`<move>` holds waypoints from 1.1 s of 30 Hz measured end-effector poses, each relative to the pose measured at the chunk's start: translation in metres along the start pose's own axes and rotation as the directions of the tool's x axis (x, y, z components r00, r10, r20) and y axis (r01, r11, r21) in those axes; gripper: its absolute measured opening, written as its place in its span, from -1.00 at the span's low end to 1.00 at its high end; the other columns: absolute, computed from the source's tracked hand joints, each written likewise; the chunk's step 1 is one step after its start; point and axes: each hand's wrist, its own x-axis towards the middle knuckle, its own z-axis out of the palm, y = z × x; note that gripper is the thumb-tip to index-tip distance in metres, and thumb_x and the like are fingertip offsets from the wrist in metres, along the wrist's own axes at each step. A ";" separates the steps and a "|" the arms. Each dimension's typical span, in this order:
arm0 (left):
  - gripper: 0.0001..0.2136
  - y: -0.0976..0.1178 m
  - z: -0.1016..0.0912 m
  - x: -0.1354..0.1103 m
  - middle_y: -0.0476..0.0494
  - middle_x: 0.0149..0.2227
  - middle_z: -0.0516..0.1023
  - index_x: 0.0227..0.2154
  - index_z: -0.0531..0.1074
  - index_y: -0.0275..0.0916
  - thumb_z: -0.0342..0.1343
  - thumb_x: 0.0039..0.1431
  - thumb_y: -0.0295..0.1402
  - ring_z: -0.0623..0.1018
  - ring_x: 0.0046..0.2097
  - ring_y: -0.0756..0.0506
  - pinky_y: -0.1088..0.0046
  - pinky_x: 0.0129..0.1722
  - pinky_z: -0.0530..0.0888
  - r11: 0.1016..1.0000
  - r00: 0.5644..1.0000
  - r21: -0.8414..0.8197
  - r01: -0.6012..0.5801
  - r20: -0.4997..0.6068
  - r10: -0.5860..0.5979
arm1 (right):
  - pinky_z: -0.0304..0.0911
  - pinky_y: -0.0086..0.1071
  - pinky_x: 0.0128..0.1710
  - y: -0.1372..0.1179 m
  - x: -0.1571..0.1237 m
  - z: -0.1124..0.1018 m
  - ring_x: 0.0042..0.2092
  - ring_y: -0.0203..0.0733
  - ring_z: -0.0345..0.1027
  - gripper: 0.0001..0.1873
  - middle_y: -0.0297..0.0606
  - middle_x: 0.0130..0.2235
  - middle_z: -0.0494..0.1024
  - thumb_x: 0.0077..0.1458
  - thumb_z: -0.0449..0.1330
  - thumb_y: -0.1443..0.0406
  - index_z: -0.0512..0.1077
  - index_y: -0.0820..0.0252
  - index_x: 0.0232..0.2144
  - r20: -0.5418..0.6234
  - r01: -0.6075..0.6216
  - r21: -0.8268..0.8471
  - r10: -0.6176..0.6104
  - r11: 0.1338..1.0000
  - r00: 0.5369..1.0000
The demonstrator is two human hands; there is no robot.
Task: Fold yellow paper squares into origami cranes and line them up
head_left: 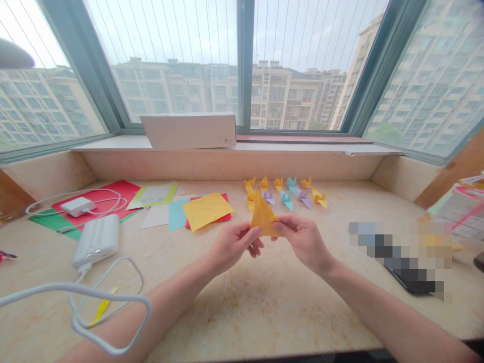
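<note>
Pinching a folded orange paper (263,218) between them, the left hand (232,245) and right hand (304,241) each close their fingertips on its lower corners, holding it point-up over the marble counter (242,302), just in front of the row of small paper cranes (287,194); left of the cranes lie loose coloured sheets (206,210), farther left a white power bank (96,241)

Our bare forearms reach forward and converge before us. Our left hand (232,244) and right hand (302,239) nearly meet, thumbs and forefingers pinched closed, the other fingers loosely curled.
</note>
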 end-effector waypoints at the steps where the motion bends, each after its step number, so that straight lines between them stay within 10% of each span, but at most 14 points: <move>1: -0.64 -0.001 0.000 0.000 -0.16 -0.46 0.58 -0.42 0.49 -0.36 0.10 0.28 -0.12 0.56 -0.50 -0.01 0.50 -0.50 0.49 1.000 1.000 0.001 0.003 -0.004 -0.003 | 0.48 -0.25 -0.29 0.000 0.000 -0.001 -0.36 -0.17 0.54 -0.71 -0.23 -0.33 0.68 0.06 0.36 0.09 0.62 0.17 -0.28 0.001 -0.001 -0.001 0.001 1.000 1.000; 33: -0.56 0.010 0.005 -0.004 -0.25 -0.42 0.66 -0.40 0.57 -0.37 0.13 0.24 -0.02 0.63 -0.46 -0.09 0.43 -0.45 0.56 0.997 0.997 -0.053 0.047 0.057 -0.044 | 0.43 -0.24 -0.22 -0.001 -0.004 0.002 -0.27 -0.08 0.55 -0.58 -0.18 -0.32 0.67 0.17 0.22 -0.03 0.59 0.21 -0.27 -0.024 0.005 -0.122 -0.008 0.993 1.000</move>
